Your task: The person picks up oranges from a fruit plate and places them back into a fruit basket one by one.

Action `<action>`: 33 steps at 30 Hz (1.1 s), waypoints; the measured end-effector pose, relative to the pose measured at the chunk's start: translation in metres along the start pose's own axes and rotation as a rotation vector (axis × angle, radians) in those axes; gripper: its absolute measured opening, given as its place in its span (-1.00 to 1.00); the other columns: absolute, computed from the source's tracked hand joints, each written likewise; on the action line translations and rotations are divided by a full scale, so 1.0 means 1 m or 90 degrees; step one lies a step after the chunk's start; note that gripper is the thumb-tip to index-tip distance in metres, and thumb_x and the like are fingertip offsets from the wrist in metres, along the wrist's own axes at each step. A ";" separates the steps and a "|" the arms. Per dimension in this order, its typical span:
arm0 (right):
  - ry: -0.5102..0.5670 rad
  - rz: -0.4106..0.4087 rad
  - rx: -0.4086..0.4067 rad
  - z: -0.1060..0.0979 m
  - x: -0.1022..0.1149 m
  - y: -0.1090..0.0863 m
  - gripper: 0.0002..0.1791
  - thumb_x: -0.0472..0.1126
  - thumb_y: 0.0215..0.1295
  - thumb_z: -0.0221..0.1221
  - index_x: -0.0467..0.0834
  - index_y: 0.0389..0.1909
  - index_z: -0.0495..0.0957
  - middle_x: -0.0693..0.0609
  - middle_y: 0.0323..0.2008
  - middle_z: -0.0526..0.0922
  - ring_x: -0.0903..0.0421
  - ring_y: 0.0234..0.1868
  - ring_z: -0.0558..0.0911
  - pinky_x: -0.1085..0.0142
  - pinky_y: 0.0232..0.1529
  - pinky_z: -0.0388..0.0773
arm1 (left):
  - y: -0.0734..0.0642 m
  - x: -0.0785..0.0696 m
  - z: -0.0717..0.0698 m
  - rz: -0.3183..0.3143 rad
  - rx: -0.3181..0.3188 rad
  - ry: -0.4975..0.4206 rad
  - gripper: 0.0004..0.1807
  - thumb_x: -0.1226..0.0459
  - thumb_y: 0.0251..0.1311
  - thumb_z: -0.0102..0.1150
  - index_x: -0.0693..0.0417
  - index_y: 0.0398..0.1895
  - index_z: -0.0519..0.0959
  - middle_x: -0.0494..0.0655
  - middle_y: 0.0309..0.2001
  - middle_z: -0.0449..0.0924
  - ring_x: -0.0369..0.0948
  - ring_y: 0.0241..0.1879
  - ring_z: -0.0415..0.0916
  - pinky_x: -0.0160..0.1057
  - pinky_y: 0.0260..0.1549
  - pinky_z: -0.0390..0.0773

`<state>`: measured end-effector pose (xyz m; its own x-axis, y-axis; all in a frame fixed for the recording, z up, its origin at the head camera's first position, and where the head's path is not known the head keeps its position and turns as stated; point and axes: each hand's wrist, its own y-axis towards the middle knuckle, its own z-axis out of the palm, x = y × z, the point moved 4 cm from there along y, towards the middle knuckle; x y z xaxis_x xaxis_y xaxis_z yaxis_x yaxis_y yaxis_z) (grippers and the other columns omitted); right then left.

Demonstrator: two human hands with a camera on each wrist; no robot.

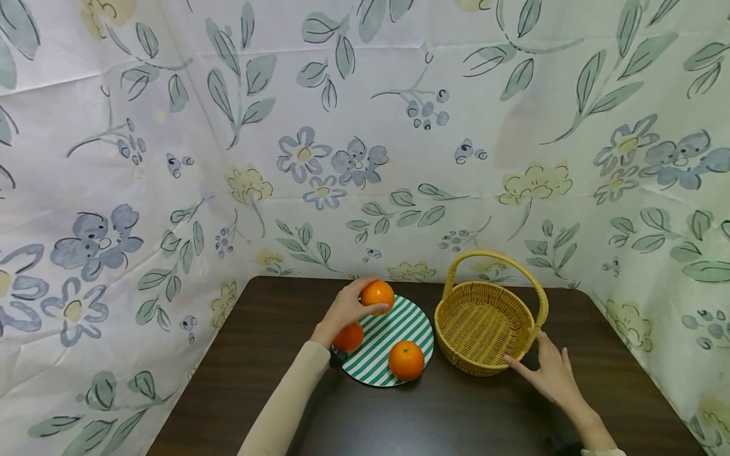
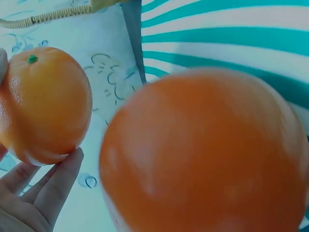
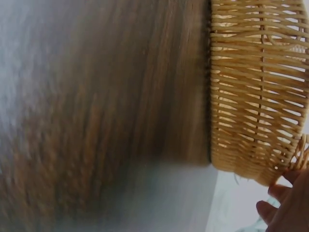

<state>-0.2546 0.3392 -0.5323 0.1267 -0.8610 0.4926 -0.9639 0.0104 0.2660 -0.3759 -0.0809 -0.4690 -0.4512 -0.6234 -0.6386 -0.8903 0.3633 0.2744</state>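
Note:
My left hand (image 1: 342, 311) holds an orange (image 1: 379, 295) between thumb and fingers, above the far part of a round plate (image 1: 393, 326) with green and white stripes. In the left wrist view that orange (image 2: 48, 104) shows a small green stem spot. A second orange (image 1: 350, 337) sits at the plate's left side, partly covered by my left hand. Another orange (image 1: 406, 361) rests near the plate's front edge. To the right stands a yellow woven basket (image 1: 481, 323) with an arched handle and nothing in it. My right hand (image 1: 550, 373) pinches its right front rim beside the handle's base.
Everything stands on a dark wooden table (image 1: 456, 418). A white cloth (image 1: 399, 158) with printed flowers and leaves hangs behind the table and along both sides. Plate and basket stand close beside each other.

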 end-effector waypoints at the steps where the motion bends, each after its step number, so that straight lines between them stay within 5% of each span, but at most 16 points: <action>1: 0.002 0.000 -0.002 0.000 0.001 0.000 0.02 0.21 0.13 0.19 -0.36 0.36 -0.04 -0.48 0.29 0.07 -0.46 0.23 0.13 -0.40 0.18 -0.32 | 0.000 -0.002 0.001 0.005 0.001 -0.003 -0.20 -0.27 -0.07 0.19 -0.30 0.29 0.30 -0.22 0.17 0.40 -0.18 -0.02 0.42 -0.10 -0.05 0.49; 20: -0.008 0.019 -0.030 0.004 0.008 -0.003 0.11 0.24 0.09 0.20 -0.30 0.41 -0.15 -0.47 0.17 0.26 -0.44 0.19 0.19 -0.41 0.17 -0.24 | 0.007 -0.029 0.021 0.037 0.016 0.015 -0.21 -0.30 -0.07 0.16 -0.45 0.30 0.25 -0.23 0.20 0.37 -0.21 -0.03 0.45 -0.16 -0.07 0.50; 33: -0.016 0.037 -0.024 0.005 0.011 -0.006 0.15 0.27 0.10 0.17 -0.25 0.44 -0.25 -0.50 0.22 0.20 -0.46 0.21 0.15 -0.41 0.16 -0.22 | 0.012 -0.048 0.033 0.043 0.026 -0.005 -0.22 -0.30 -0.08 0.18 -0.49 0.29 0.25 -0.22 0.21 0.37 -0.18 0.00 0.44 -0.19 -0.12 0.51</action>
<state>-0.2484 0.3274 -0.5327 0.0650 -0.8710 0.4870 -0.9599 0.0788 0.2691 -0.3628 -0.0244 -0.4588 -0.5099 -0.5913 -0.6248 -0.8544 0.4327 0.2878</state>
